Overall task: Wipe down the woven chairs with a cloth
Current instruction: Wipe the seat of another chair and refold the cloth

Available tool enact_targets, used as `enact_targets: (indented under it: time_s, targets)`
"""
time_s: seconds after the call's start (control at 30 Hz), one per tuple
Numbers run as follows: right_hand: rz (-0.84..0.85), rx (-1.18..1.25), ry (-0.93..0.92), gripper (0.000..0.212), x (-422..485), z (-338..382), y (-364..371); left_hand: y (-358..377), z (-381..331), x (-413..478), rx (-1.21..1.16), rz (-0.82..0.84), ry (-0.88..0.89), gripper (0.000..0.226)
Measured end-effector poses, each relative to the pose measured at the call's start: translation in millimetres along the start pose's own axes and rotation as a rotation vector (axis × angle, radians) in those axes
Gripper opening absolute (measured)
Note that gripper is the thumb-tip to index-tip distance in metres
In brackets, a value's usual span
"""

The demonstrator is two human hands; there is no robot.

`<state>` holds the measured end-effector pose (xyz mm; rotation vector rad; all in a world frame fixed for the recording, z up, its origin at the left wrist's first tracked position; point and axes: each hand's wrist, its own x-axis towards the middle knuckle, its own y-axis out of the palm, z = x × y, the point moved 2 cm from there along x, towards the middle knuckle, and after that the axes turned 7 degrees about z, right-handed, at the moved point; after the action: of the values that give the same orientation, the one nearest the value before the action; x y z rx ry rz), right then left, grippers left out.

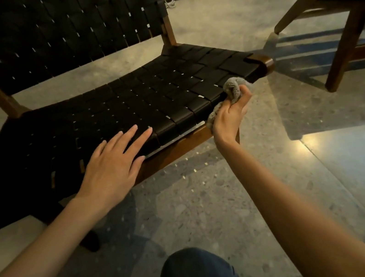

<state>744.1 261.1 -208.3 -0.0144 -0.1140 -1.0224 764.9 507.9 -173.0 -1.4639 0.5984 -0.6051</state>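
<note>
At seat front: right hand grips bunched cloth; left hand spread flat on woven chair; 2nd chair cropped.

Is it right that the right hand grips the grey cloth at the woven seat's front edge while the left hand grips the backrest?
Not quite. The head view shows the left hand lying flat, fingers straight, on the black woven seat, gripping nothing. The rest holds: the right hand grips the bunched grey cloth at the seat's front edge.
</note>
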Motion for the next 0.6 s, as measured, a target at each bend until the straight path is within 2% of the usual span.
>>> enact_targets:
  time_s: [0.33, 0.6]
  targets:
    - [0.311, 0.085, -0.006, 0.032, -134.0, -1.3, 59.3, -8.8, 41.9, -70.8, 0.086, -0.029, -0.142, 0.056]
    - [0.440, 0.138, -0.003, 0.032, -211.3, 8.6, 103.2, -18.9, 85.0, -128.0, 0.078, -0.154, -0.326, 0.047]
